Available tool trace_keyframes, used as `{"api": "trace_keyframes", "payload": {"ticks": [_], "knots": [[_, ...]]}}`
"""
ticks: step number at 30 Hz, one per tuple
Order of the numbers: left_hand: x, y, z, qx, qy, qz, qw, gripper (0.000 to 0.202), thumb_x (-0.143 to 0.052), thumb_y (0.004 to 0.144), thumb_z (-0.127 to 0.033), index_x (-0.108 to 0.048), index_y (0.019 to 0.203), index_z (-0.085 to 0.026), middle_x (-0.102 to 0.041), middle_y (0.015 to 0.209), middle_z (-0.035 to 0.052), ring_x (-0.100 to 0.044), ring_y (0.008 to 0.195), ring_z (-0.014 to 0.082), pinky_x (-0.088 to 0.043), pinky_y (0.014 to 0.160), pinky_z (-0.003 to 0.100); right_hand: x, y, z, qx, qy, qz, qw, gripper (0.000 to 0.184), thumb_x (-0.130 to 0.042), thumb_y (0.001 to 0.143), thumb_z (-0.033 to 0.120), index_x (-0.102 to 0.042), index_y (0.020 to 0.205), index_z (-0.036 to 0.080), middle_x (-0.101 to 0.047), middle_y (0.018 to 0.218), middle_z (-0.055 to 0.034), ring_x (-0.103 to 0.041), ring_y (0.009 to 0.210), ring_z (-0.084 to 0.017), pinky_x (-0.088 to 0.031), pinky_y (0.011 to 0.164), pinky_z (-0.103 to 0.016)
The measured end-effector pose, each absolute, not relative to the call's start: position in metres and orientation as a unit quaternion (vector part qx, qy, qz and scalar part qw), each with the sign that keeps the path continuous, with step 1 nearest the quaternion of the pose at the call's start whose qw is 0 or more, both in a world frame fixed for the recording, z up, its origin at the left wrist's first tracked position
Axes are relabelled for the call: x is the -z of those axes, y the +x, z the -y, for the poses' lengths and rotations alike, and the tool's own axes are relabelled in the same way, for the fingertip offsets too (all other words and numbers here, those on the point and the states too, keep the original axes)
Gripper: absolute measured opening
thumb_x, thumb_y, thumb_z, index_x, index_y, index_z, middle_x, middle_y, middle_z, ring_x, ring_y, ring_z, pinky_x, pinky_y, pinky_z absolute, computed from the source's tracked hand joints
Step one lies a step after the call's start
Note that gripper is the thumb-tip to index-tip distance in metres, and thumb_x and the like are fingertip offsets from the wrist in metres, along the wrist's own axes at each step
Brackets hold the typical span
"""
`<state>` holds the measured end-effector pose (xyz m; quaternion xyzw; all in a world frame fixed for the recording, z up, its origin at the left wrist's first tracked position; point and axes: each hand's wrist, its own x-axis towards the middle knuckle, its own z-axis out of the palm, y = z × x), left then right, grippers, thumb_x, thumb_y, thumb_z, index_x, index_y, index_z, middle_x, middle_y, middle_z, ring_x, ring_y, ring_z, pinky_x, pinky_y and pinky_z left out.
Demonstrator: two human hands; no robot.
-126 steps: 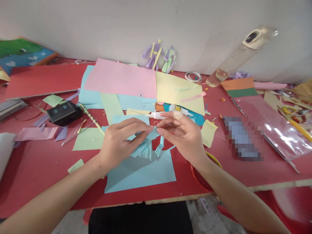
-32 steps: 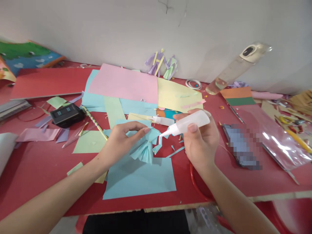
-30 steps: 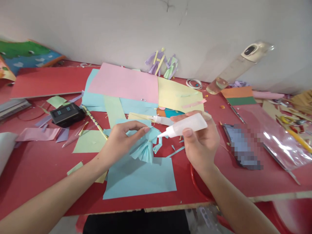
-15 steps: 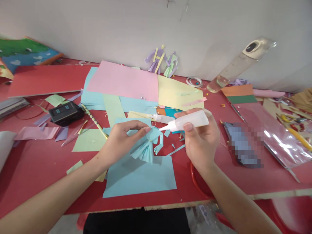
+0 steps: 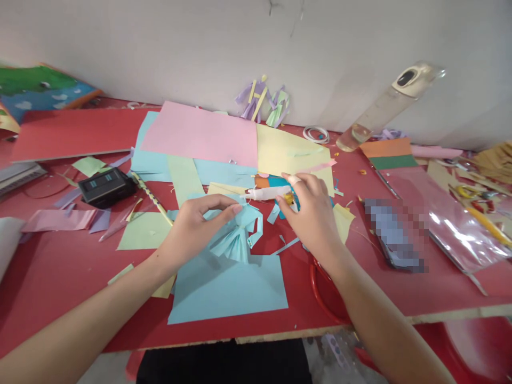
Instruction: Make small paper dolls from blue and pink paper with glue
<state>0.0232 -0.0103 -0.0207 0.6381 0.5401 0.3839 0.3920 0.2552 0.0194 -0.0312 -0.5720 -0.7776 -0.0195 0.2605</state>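
Observation:
My left hand (image 5: 206, 224) pinches the top of a light-blue paper doll (image 5: 236, 240) between thumb and fingers. The figure has a pleated skirt and a folded strip arm bent at its right side. Just right of it, my right hand (image 5: 310, 213) has its thumb and index finger apart around the rear end of a white glue bottle (image 5: 266, 193). That bottle lies on its side with its nozzle to the left, and a bit of yellow shows at its rear. A light-blue sheet (image 5: 228, 290) lies below the doll.
Pink paper (image 5: 204, 130) and yellow paper (image 5: 294, 149) lie behind my hands. A black box (image 5: 106, 186) and a patterned pencil (image 5: 152, 197) sit left. At right are a blurred phone (image 5: 394, 234) and a clear bottle (image 5: 388, 112). Paper dolls (image 5: 254, 98) lean on the wall.
My right hand has moved left and away from the doll, and the glue bottle it held at the doll is no longer raised. My left hand keeps its pinch on the doll.

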Motion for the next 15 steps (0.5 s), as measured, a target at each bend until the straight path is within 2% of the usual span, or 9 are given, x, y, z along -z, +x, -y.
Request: {"api": "trace_keyframes", "payload": {"ticks": [2,5,9,12,15], "knots": [[0.02,0.024,0.011,-0.385,0.639,-0.536,0.395,0.021,-0.065,0.091,-0.039,-0.074,0.083,-0.022,-0.077,0.084,0.0006,-0.07,0.078,0.0185,-0.052,0.066,0.026,0.034,0.255,-0.023,0.055,-0.529,0.81,0.248,0.036,-0.055,0.093,0.015,-0.061,0.128,0.02,-0.064,0.125,-0.0146,-0.054,0.12,-0.035,-0.05,0.097,-0.052],[0.021,0.024,0.011,-0.386,0.641,-0.53,0.4,0.021,-0.065,0.091,-0.039,-0.074,0.082,-0.022,-0.077,0.084,0.0008,-0.07,0.078,0.0186,-0.052,0.066,0.026,0.04,0.257,-0.03,0.048,-0.479,0.856,0.19,0.038,-0.049,0.094,0.01,-0.06,0.128,0.021,-0.063,0.133,-0.0118,-0.047,0.131,-0.036,-0.047,0.104,-0.056],[0.022,0.024,0.012,-0.383,0.644,-0.527,0.401,0.023,-0.064,0.092,-0.041,-0.075,0.084,-0.022,-0.078,0.086,0.0017,-0.07,0.079,0.0194,-0.054,0.071,0.027,0.05,0.262,-0.038,0.026,-0.494,0.855,0.159,0.029,-0.059,0.092,0.016,-0.062,0.121,0.015,-0.067,0.115,-0.0164,-0.054,0.121,-0.037,-0.047,0.102,-0.056],[0.022,0.024,0.011,-0.385,0.639,-0.53,0.404,0.022,-0.065,0.091,-0.041,-0.075,0.084,-0.023,-0.077,0.085,0.0011,-0.07,0.078,0.0186,-0.054,0.072,0.027,0.047,0.262,-0.037,-0.018,-0.52,0.822,0.233,0.022,-0.063,0.091,0.022,-0.063,0.113,0.016,-0.068,0.109,-0.015,-0.059,0.113,-0.034,-0.05,0.098,-0.052],[0.023,0.023,0.009,-0.392,0.623,-0.542,0.405,0.022,-0.067,0.09,-0.042,-0.075,0.082,-0.023,-0.077,0.081,0.0002,-0.069,0.074,0.0172,-0.053,0.066,0.025,0.038,0.259,-0.032,-0.153,-0.528,0.734,0.398,0.023,-0.066,0.091,0.035,-0.061,0.11,0.023,-0.067,0.109,-0.0098,-0.064,0.104,-0.027,-0.055,0.089,-0.043]]}}
